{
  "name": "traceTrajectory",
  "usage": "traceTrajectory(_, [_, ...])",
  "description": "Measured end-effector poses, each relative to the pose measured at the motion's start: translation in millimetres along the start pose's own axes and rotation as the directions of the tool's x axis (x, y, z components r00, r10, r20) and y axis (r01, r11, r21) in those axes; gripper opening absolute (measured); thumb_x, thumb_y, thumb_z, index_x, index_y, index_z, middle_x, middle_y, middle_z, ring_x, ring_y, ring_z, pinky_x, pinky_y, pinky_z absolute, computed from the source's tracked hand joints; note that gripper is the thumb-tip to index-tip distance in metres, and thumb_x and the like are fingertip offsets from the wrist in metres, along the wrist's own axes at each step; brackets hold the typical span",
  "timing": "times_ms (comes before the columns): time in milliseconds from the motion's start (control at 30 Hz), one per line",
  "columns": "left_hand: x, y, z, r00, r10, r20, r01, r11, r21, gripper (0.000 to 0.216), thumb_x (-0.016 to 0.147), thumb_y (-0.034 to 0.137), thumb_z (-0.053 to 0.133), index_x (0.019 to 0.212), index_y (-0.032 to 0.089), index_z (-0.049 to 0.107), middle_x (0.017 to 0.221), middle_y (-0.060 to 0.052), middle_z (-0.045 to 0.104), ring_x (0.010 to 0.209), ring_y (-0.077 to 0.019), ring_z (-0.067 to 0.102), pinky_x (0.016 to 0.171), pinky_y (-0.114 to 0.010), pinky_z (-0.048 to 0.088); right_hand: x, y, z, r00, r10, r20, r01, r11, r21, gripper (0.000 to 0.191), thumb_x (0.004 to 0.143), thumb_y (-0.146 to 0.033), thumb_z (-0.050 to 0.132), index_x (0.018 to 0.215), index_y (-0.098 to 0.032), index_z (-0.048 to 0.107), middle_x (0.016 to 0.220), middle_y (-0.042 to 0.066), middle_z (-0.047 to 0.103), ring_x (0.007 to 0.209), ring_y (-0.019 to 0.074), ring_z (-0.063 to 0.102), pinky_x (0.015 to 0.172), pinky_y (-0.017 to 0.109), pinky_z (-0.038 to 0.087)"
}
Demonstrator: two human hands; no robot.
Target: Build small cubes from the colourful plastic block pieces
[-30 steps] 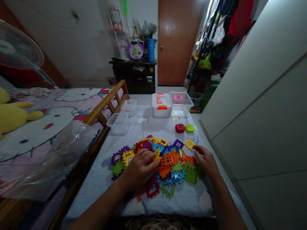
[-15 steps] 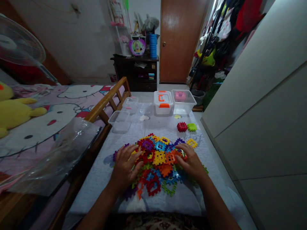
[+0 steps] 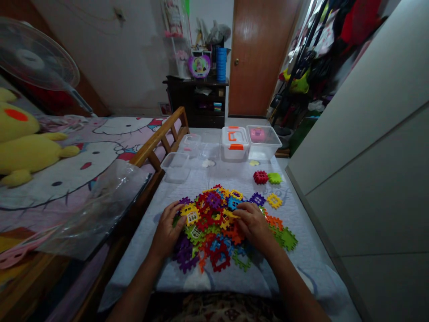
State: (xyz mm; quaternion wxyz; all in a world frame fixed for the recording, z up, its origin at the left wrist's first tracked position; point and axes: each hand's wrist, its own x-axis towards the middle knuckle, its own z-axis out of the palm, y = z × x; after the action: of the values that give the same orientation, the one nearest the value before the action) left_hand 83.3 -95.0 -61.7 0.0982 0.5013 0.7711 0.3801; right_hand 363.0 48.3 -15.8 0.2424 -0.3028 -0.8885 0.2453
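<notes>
A heap of notched plastic building blocks in several colours lies on the cloth-covered table between my hands. My left hand curves around the heap's left edge, thumb and fingers apart, beside a yellow block with a white window. At the right side of the heap, my right hand pinches a yellow block between thumb and fingers. Its fingers partly cover a blue window block. A green block lies beyond my right wrist, and purple blocks are below my left hand.
Behind the heap sit a red block cluster and a lime one. Farther back stand a lidded box with orange clips, an uncovered clear box and a clear tray. A wooden bed rail borders the left.
My right hand has moved inward over the heap and closed on a yellow block. My left hand has shifted toward the heap's left edge, uncovering the window block. The view has turned slightly left.
</notes>
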Motion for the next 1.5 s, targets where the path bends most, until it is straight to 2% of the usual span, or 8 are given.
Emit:
traceTrajectory(133, [5.1,0.8,1.4,1.000,-0.013,-0.021,0.012,0.998,-0.065,0.047,0.091,0.056,0.049,0.120,0.022,0.063,0.133,-0.010,0.059,0.128,-0.0288,0.054,0.113,-0.048,0.041,-2.0,13.1,-11.7,0.983,0.160,-0.089,-0.147,0.979,0.138,0.024,0.093,-0.025,0.050,0.101,-0.023,0.072,0.100,0.009,0.068,0.094,0.0227,0.063,0.086,0.036,0.051])
traceTrajectory(267, [9.6,-2.3,-1.6,0.997,-0.051,-0.050,0.046,0.995,-0.093,0.048,0.090,0.057,0.050,0.118,0.021,0.063,0.133,-0.011,0.059,0.129,-0.0282,0.054,0.114,-0.045,0.040,-1.9,39.4,-28.7,0.868,0.451,-0.207,-0.405,0.884,0.233,0.043,0.087,-0.037,0.054,0.125,-0.019,0.061,0.089,0.006,0.069,0.074,0.0213,0.064,0.072,0.034,0.052])
traceTrajectory(400, [20.3,-7.4,-5.9,0.995,-0.100,-0.017,0.097,0.990,-0.103,0.052,0.087,0.061,0.051,0.116,0.020,0.065,0.133,-0.011,0.058,0.129,-0.0297,0.053,0.115,-0.046,0.039,-0.8,63.6,-34.7,0.790,0.562,-0.246,-0.531,0.827,0.186,0.042,0.080,-0.041,0.056,0.115,-0.018,0.062,0.089,0.007,0.069,0.076,0.0236,0.064,0.074,0.037,0.052])
traceTrajectory(500, [27.3,-10.2,-7.0,0.989,-0.142,-0.038,0.134,0.979,-0.154,0.053,0.086,0.062,0.052,0.113,0.019,0.066,0.133,-0.011,0.057,0.127,-0.0304,0.054,0.107,-0.044,0.047,-2.8,74.6,-31.5,0.779,0.578,-0.244,-0.567,0.815,0.119,0.037,0.081,-0.038,0.055,0.110,-0.018,0.063,0.102,0.011,0.069,0.089,0.0262,0.065,0.085,0.040,0.051])
traceTrajectory(633, [27.7,-14.2,-4.1,0.984,-0.155,-0.087,0.138,0.974,-0.180,0.047,0.085,0.060,0.053,0.107,0.020,0.067,0.129,-0.010,0.060,0.123,-0.0292,0.057,0.103,-0.041,0.050,-9.9,82.0,-25.7,0.825,0.521,-0.220,-0.546,0.834,-0.072,0.043,0.079,-0.036,0.060,0.117,-0.016,0.063,0.118,0.016,0.065,0.109,0.0299,0.061,0.097,0.041,0.046])
traceTrajectory(800, [25.7,-21.9,-0.3,0.989,-0.114,-0.093,0.101,0.987,-0.128,0.045,0.083,0.059,0.055,0.101,0.021,0.069,0.124,-0.009,0.063,0.121,-0.0295,0.059,0.107,-0.045,0.047,-16.0,81.3,-19.0,0.845,0.485,-0.227,-0.532,0.809,-0.249,0.046,0.080,-0.036,0.062,0.120,-0.013,0.064,0.115,0.016,0.065,0.110,0.0306,0.058,0.100,0.041,0.043])
traceTrajectory(1167, [26.0,-27.3,-1.0,0.990,-0.103,-0.092,0.094,0.991,-0.099,0.041,0.082,0.056,0.056,0.099,0.022,0.070,0.121,-0.008,0.067,0.116,-0.0283,0.062,0.106,-0.043,0.047,-23.0,127.0,-57.1,0.785,0.444,-0.433,-0.551,0.820,-0.157,0.049,0.075,-0.039,0.060,0.117,-0.013,0.064,0.117,0.016,0.068,0.105,0.0303,0.060,0.099,0.046,0.042])
traceTrajectory(1500, [26.3,-27.1,-0.7,0.990,-0.090,-0.108,0.083,0.994,-0.064,0.036,0.081,0.054,0.058,0.096,0.024,0.071,0.116,-0.007,0.069,0.111,-0.0271,0.064,0.105,-0.041,0.048,-27.1,141.1,-35.9,0.807,0.459,-0.371,-0.539,0.830,-0.146,0.050,0.074,-0.043,0.066,0.115,-0.014,0.066,0.114,0.014,0.069,0.105,0.0308,0.059,0.097,0.045,0.043])
